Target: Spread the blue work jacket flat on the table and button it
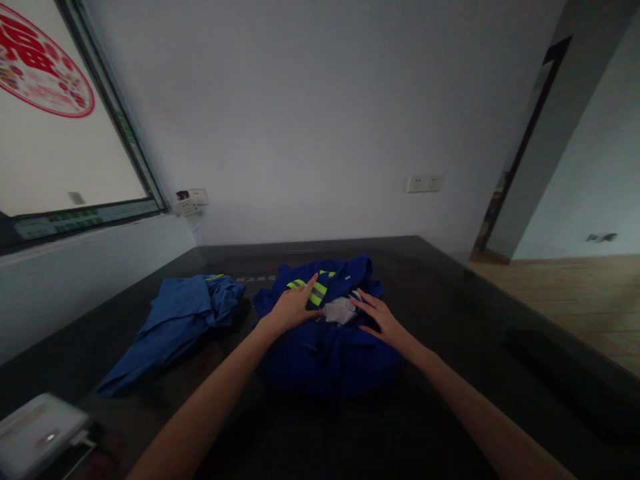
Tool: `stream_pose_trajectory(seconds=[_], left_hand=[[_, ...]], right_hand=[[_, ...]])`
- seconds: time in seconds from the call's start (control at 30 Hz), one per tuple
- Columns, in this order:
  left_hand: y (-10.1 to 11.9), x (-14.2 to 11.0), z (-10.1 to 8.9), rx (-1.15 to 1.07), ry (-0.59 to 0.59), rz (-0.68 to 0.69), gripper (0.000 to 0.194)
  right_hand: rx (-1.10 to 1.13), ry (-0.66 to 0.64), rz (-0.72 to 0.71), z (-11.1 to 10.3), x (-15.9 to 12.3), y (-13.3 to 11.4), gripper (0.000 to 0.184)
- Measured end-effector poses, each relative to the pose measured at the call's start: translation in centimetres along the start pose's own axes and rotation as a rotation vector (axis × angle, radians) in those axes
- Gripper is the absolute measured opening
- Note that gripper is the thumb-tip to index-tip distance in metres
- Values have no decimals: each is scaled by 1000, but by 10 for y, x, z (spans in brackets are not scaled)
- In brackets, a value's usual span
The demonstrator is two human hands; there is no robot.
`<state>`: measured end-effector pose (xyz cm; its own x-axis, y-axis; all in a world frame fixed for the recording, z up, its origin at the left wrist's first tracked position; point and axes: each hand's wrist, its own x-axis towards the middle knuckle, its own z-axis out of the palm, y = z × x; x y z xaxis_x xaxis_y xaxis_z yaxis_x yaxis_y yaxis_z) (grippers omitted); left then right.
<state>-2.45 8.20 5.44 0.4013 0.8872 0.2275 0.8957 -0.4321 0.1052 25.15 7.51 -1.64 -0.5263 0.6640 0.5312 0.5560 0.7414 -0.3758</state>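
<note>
A crumpled dark blue work garment (325, 347) with neon yellow and grey reflective stripes (316, 292) lies in the middle of a dark table (450, 320). My left hand (293, 308) rests flat on it beside the stripes, fingers spread. My right hand (380, 319) lies on the garment's right side, fingertips touching a pale grey patch of cloth (340, 310) between the hands. Neither hand grips the cloth.
A second, lighter blue garment (175, 323) lies spread at the left of the table. A white box-like object (37, 433) sits at the near left corner. Wall sockets (424, 183) are on the far wall, a window at left, a doorway at right.
</note>
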Motion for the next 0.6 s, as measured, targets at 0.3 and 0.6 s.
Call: stream_pose_trajectory(seconds=[0.3,0.6], left_hand=[[-42,-18,-17,-312,295,-230,46],[-86,-63,-71,-950,670,-378,42]], right_hand=[[118,-219,131,15,-8,-42,52],[-66,-395,68,-4,-41,-124,49]])
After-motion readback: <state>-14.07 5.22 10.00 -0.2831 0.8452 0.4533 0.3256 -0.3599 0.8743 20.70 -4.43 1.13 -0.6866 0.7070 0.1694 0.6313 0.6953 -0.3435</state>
